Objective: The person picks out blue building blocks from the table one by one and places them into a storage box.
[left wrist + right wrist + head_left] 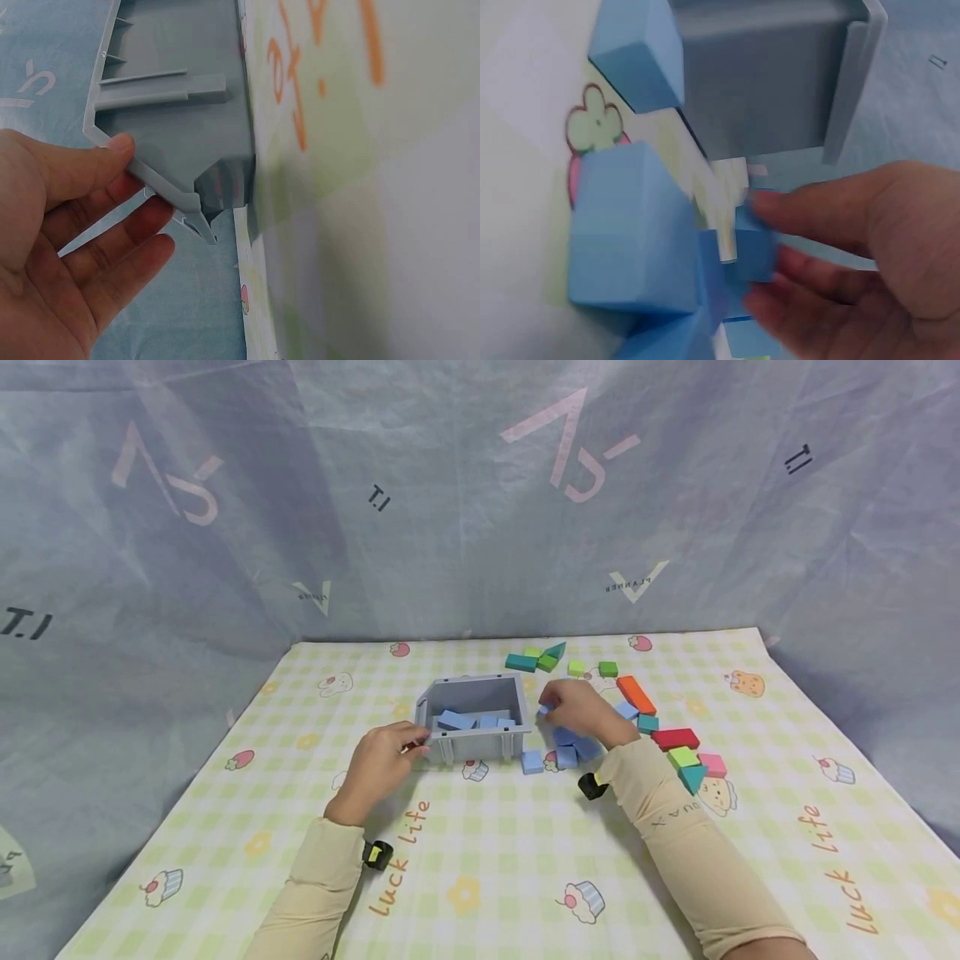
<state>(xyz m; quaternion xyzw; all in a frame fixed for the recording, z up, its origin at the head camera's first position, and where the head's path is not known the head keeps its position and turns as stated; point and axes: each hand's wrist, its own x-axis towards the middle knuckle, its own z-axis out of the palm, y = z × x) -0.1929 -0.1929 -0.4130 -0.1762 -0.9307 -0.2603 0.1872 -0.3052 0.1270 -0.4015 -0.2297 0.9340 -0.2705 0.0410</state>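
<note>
Blue blocks [456,720] already lie in the grey bin [472,747]; loose ones [532,762] remain outside. I hold its rim [161,182] with the left hand [380,765], pinching another block [754,244] in the right hand [582,704].

Head view looks fwd/down; wrist views, v. close, share grey bin [483,746].

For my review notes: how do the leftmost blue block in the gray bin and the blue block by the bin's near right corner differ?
Place: the leftmost block lies inside the gray bin, while the corner block sits outside on the tablecloth.
Shape: in the head view the leftmost block looks long and narrow; the corner block looks closer to square.
Shared: both are blue, and neither is being held.
</note>
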